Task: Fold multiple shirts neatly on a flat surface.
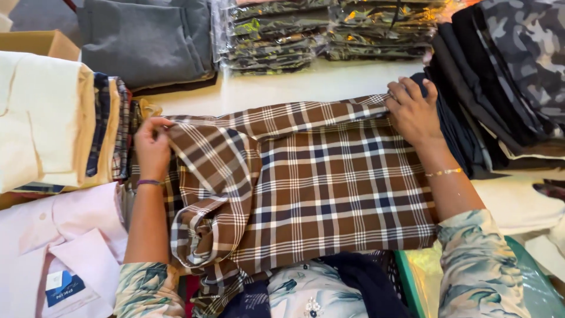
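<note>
A brown plaid shirt (318,176) lies mid-table. The left hand (152,147) pinches its folded sleeve edge near the table's left side. The right hand (414,112) presses flat, fingers released, on its far corner beside stacked dark clothes (500,76)

The checked shirt (306,176) hides most of the table (306,85). The pink shirt (53,247) and camouflage stack (524,53) run off the frame.
</note>
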